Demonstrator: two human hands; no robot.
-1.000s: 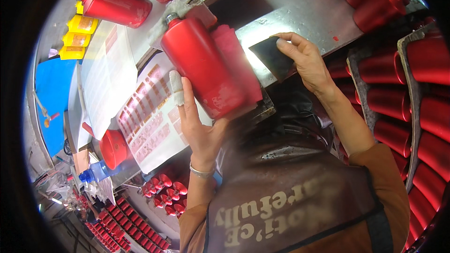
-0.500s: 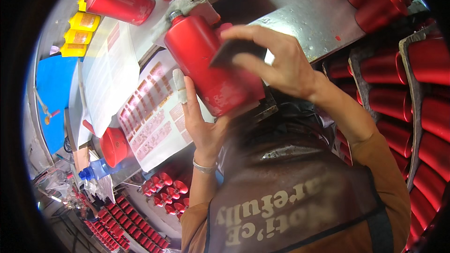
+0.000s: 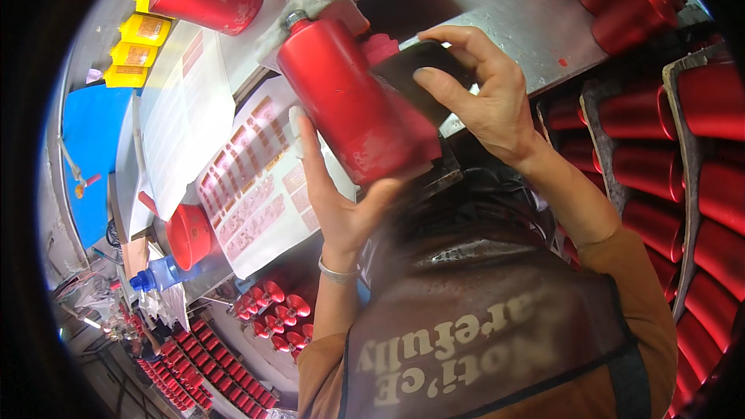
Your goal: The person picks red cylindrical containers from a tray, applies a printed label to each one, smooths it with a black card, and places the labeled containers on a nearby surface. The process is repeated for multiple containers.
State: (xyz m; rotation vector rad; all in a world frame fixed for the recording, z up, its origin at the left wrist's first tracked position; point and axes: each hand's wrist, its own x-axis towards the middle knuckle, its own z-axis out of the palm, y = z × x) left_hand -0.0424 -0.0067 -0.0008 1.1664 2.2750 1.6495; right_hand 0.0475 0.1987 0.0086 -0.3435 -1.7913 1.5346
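The left hand [image 3: 337, 202] gripped a red cylinder [image 3: 349, 101] from beneath; the right hand [image 3: 485, 97] pinched a dark pad [image 3: 411, 77] against its upper edge, over the sticker sheet [image 3: 256, 194].

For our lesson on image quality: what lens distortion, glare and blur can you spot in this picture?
Head view: a black fisheye rim bends the metal bench edges; glare whitens the label sheets; the red cylinder in the left hand looks slightly smeared; the floor cylinders are tiny.

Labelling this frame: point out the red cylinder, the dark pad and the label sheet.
red cylinder [image 3: 349, 105], head view, middle of its body.
dark pad [image 3: 407, 77], head view, its flat face.
label sheet [image 3: 256, 194], head view, its printed middle.
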